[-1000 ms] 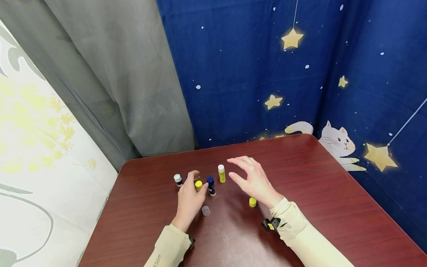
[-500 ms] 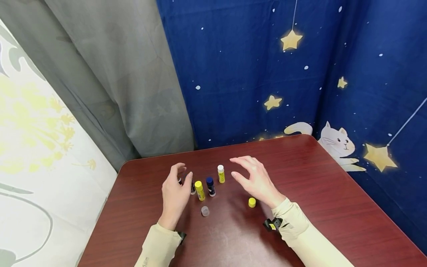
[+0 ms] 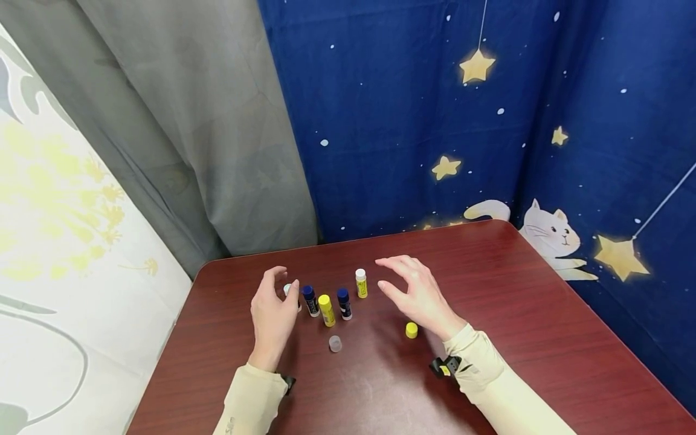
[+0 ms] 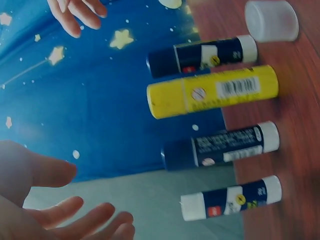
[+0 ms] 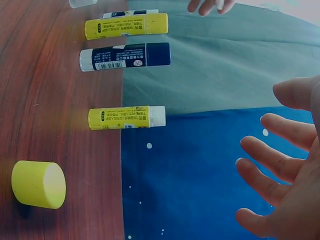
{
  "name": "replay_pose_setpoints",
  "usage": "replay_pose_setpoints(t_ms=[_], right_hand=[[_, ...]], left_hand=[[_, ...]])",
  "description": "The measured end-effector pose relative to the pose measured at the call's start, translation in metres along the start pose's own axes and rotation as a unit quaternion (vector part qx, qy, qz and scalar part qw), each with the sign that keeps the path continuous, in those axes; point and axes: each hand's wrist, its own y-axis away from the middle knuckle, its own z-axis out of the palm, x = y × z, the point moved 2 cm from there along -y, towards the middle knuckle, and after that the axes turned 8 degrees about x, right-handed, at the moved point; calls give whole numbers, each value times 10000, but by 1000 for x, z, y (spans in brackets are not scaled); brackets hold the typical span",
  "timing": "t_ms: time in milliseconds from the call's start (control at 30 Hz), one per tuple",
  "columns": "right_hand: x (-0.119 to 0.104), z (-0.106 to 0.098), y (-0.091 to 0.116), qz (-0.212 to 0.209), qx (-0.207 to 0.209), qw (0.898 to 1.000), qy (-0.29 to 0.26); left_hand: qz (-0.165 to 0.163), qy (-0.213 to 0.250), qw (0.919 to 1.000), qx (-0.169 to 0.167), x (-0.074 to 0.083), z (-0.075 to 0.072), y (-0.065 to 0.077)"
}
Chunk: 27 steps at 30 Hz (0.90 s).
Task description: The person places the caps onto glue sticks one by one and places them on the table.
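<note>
Several glue sticks stand upright in a loose row on the table. My left hand (image 3: 273,320) hovers by the leftmost one, a navy glue stick with a white top (image 4: 232,199), partly hiding it in the head view. Its fingers are spread and relaxed, holding nothing. To its right come a navy glue stick with a blue cap (image 3: 311,301), a yellow-capped yellow glue stick (image 3: 327,311) and another navy glue stick (image 3: 345,304). Farther right is a yellow glue stick with a white top (image 3: 362,286). My right hand (image 3: 421,296), fingers apart and holding nothing, hovers beside that one.
A loose translucent cap (image 3: 335,344) lies in front of the row. Below the right hand sits a loose yellow cap (image 3: 411,330). The reddish-brown table (image 3: 489,284) ends at the back against a grey curtain (image 3: 250,151) and a blue star-patterned curtain (image 3: 391,133).
My left hand has moved left, away from the yellow-capped glue stick, uncovering it and the navy one beside it. The right hand has hardly moved.
</note>
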Motion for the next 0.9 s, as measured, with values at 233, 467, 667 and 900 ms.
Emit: replay_pose_setpoints(t_ms=[233,467,667,900], right_hand=[[3,1,2,4,-8,10000,32],[5,3,3,54,-14,10000,30],[4,5,4,44,-48,10000,68],[4,6,5,23,-44,10000,58]], left_hand=[[-392,-396,9978,-358,-31,6,-11],[-820,-614,9892,-1048,-59,19,-10],[-872,-642,9871,-1182,-73,28,-5],[-966,-686,9871,-1077,-84,38,-1]])
